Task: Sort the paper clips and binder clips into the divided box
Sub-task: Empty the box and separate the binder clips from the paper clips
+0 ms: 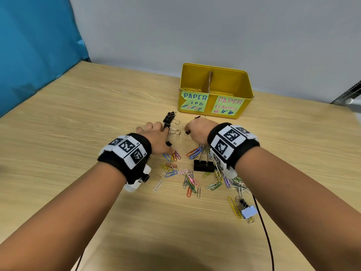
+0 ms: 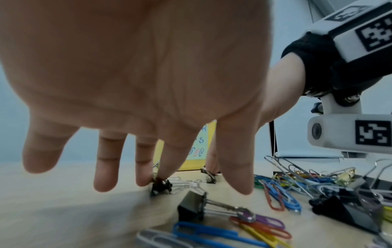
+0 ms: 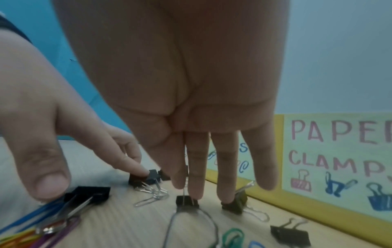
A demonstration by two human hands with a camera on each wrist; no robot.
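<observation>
The yellow divided box (image 1: 242,83) stands at the back of the table, labelled for paper clips on the left half and paper clamps on the right. My left hand (image 1: 164,136) lies open in front of it, a fingertip (image 2: 144,182) touching a small black binder clip (image 2: 160,185) in a cluster (image 1: 169,118). My right hand (image 1: 188,129) points straight down. Its thumb and forefinger (image 3: 196,184) pinch the raised wire handle of another small black binder clip (image 3: 187,201). The middle fingertip touches a third clip (image 3: 234,203).
Coloured paper clips (image 1: 188,178) are scattered on the wooden table (image 1: 78,118) between my wrists, with a large black binder clip (image 1: 203,166) among them. A pale blue binder clip (image 1: 248,211) and a dark cable (image 1: 263,227) lie at the right. A blue panel (image 1: 35,45) stands at the left.
</observation>
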